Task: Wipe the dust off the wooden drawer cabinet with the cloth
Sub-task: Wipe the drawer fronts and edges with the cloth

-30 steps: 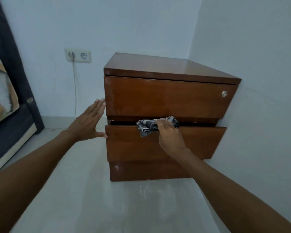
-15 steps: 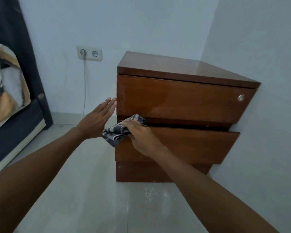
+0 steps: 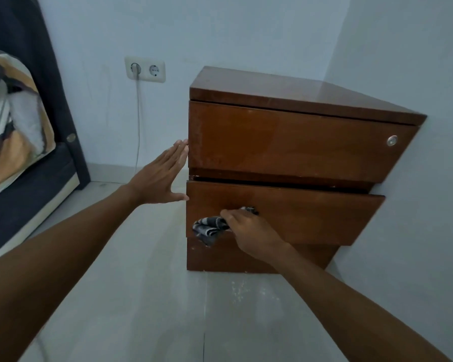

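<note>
The brown wooden drawer cabinet (image 3: 293,145) stands in the room's corner against the right wall, its middle drawer front (image 3: 311,218) pulled slightly out. My right hand (image 3: 249,231) grips a grey striped cloth (image 3: 208,227) and presses it against the left part of that middle drawer front. My left hand (image 3: 162,176) is flat with straight fingers, its fingertips touching the cabinet's left front edge beside the top drawer. A round metal lock (image 3: 392,140) sits at the top drawer's right end.
A double wall socket (image 3: 145,69) with a plugged cable hanging down is left of the cabinet. A dark bed frame (image 3: 50,74) with patterned bedding (image 3: 13,113) fills the left side. Pale floor tiles (image 3: 154,309) with dust specks lie in front.
My right hand has carried the cloth from the drawer's top edge leftward, then down onto the front face of the middle drawer. My left hand stays against the cabinet's left edge.
</note>
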